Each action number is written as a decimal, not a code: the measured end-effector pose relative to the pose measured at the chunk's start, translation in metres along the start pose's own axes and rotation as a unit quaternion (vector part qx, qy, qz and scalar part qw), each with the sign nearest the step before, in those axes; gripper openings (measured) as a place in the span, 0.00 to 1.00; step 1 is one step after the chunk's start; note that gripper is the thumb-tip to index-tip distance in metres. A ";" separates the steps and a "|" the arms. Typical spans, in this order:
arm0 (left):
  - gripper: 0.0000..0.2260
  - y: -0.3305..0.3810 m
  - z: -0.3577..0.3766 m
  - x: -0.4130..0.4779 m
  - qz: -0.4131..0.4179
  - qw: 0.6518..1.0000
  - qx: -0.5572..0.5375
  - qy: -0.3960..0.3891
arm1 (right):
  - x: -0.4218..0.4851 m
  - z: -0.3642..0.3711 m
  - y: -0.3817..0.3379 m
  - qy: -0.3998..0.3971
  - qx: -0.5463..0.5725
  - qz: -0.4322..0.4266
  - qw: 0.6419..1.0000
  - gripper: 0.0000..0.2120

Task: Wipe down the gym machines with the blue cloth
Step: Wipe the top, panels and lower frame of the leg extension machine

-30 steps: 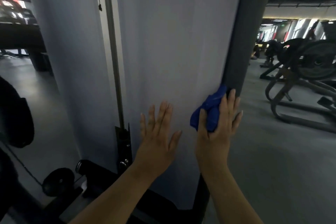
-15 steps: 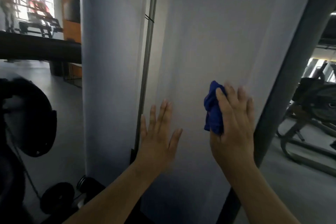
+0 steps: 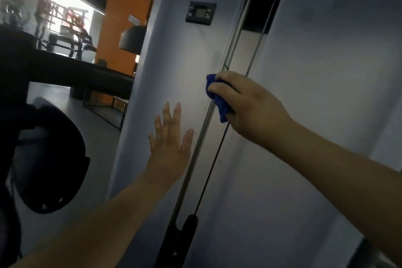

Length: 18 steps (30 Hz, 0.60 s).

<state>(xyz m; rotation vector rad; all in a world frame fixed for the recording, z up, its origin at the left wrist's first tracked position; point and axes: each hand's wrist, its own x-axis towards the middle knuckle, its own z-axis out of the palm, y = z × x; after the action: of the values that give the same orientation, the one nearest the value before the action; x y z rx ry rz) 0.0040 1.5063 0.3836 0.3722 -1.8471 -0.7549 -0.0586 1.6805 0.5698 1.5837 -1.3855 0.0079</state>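
The right hand [image 3: 250, 104] grips the bunched blue cloth [image 3: 220, 104], fingers curled round it, and holds it against the machine's steel guide rod [image 3: 236, 37], about midway up the rod's visible run. The rod's long axis rises steeply and leans right toward the top, so the wipe probably has to follow that line. The left hand [image 3: 170, 148] lies flat and spread on the white shroud [image 3: 174, 61] just left of the rod, lower than the cloth, holding nothing. A thin black cable [image 3: 208, 178] runs just right of the rod; whether the cloth touches it too is hard to tell through the blur
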 end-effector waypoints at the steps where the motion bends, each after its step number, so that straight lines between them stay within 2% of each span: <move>1: 0.29 -0.005 0.000 0.007 -0.007 1.000 -0.005 0.004 | 0.019 0.001 0.013 -0.004 -0.030 -0.037 0.999 0.20; 5: 0.28 -0.018 0.007 0.027 -0.041 0.999 -0.015 -0.008 | 0.092 0.000 0.059 -0.009 -0.132 -0.099 0.986 0.18; 8: 0.28 -0.018 0.016 0.028 -0.055 0.998 -0.010 -0.005 | 0.126 0.008 0.076 -0.019 -0.148 -0.069 0.986 0.14; 11: 0.28 -0.018 0.016 0.026 -0.046 0.999 -0.011 0.007 | 0.128 0.026 0.056 -0.018 -0.139 -0.030 0.990 0.12; 12: 0.28 -0.019 0.015 0.026 -0.044 0.999 -0.011 0.005 | 0.122 0.034 0.044 -0.038 -0.129 -0.043 0.990 0.15; 14: 0.28 -0.022 0.012 0.027 -0.045 0.999 -0.009 -0.005 | 0.106 0.044 0.024 -0.112 -0.132 -0.127 0.977 0.22; 16: 0.29 -0.023 0.010 0.027 -0.041 0.999 -0.011 -0.011 | 0.110 0.038 0.030 -0.150 -0.157 -0.194 0.957 0.23; 18: 0.29 -0.024 0.007 0.026 -0.036 0.999 -0.019 -0.013 | 0.132 0.026 0.048 -0.124 -0.168 -0.160 0.965 0.21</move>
<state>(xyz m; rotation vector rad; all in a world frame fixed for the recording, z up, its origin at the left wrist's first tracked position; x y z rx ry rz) -0.0150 1.4752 0.3848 0.4065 -1.8496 -0.8465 -0.0644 1.5725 0.6628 1.5329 -1.2218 -0.6079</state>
